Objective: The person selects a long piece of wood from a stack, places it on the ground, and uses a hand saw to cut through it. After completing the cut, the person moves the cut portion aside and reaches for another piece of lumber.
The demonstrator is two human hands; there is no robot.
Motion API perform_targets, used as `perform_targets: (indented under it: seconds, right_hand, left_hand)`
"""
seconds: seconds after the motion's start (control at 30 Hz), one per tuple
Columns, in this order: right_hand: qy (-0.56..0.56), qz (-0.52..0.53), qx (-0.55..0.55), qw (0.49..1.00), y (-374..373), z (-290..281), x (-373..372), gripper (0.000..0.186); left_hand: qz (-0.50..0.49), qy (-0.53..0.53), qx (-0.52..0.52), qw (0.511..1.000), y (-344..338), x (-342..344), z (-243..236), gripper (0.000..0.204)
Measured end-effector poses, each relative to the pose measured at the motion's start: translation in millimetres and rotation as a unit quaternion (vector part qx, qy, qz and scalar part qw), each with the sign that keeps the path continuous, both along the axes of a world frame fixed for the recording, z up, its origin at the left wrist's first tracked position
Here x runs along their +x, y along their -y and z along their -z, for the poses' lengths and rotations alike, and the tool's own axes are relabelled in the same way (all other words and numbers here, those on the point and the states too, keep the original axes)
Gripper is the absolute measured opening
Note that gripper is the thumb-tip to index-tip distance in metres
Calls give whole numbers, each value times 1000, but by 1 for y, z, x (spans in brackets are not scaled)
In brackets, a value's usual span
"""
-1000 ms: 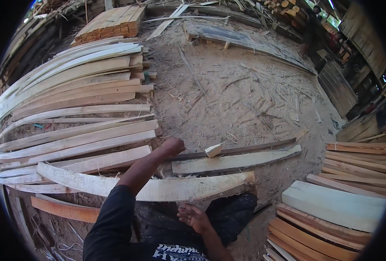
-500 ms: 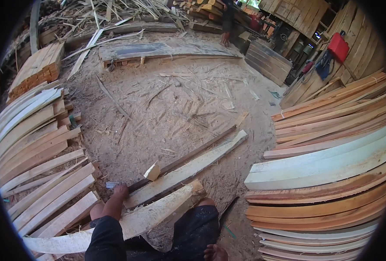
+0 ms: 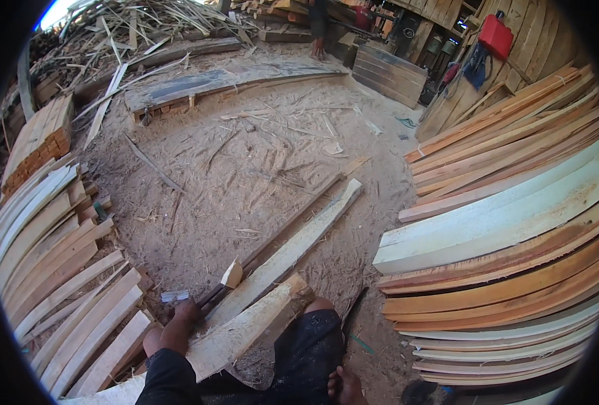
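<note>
The right hand is low down by the dark shorts, its fingers curled in; I cannot tell if they hold anything. A thick pale plank lies slanting beside the shorts. The left hand is past it, right by a small whitish thing; I cannot tell if its fingers hold that. Next, a thinner plank lies on the ground, near a wood block. Far back is a long low board.
</note>
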State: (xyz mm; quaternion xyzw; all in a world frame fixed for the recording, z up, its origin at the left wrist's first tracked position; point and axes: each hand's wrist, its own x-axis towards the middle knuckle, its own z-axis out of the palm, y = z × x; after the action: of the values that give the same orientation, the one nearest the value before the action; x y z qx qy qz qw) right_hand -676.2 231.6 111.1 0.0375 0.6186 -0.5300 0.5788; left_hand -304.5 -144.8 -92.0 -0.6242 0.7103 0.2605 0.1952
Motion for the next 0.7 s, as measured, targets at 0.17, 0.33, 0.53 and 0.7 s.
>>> perform_targets:
  seconds: [0.17, 0.33, 0.53, 0.7]
  right_hand:
    - [44, 19, 9, 999, 13, -5, -5, 37]
    - [-91, -95, 7, 991, 57, -37, 7, 33]
    - [-172, -239, -185, 938, 129, -72, 64, 27]
    - [-290, -481, -396, 727, 184, -109, 157, 50]
  left_hand:
    - [-110, -107, -266, 952, 36, 4, -82, 46]
    - [-112, -87, -182, 973, 51, 21, -234, 56]
    - [-229, -282, -150, 919, -73, 55, -335, 49]
    - [-297, -660, -63, 687, -152, 55, -368, 36]
